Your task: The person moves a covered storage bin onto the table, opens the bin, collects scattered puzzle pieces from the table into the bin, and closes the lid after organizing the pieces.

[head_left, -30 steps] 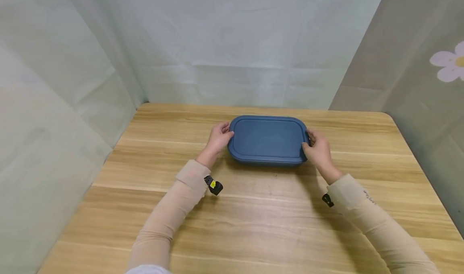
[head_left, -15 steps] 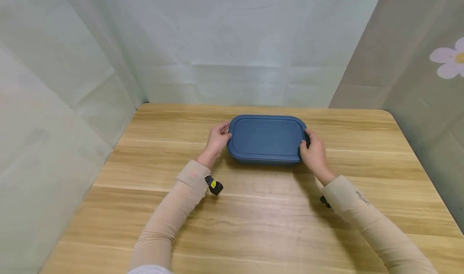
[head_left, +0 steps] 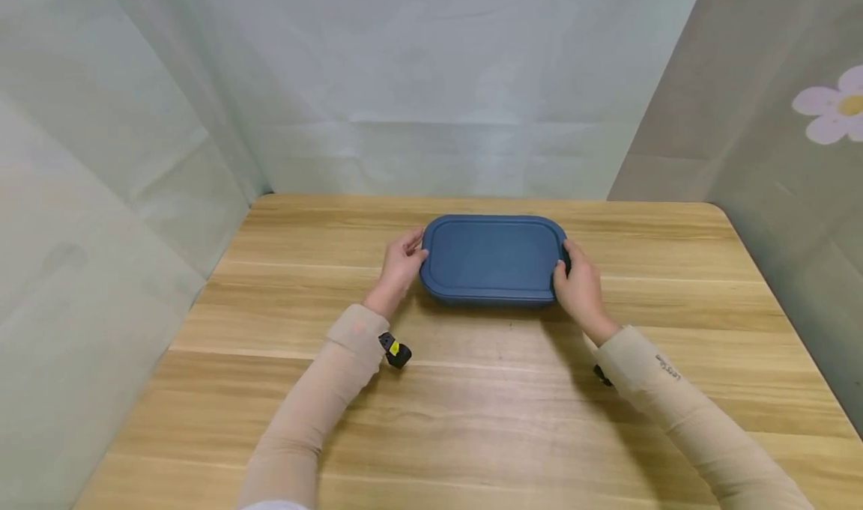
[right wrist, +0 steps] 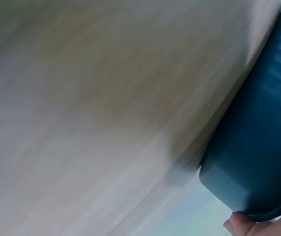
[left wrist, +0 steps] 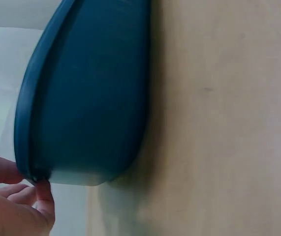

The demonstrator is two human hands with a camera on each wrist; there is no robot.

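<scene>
Near edge of wooden table (head_left: 472,420): two beige sleeves, small dark print on right cuff (head_left: 667,366), too small to read. Black/yellow tag at left cuff (head_left: 395,350). Further in, blue lidded box (head_left: 494,260) flat on table mid-depth. Left hand (head_left: 399,266) at box's left end, fingertips (left wrist: 43,189) pinching lid rim. Right hand (head_left: 576,289) gripping box's right end; fingers partly hidden behind rim, right wrist view blurred. Beyond box, pale curtain w/ flower (head_left: 832,105), cut off at frame edge.
</scene>
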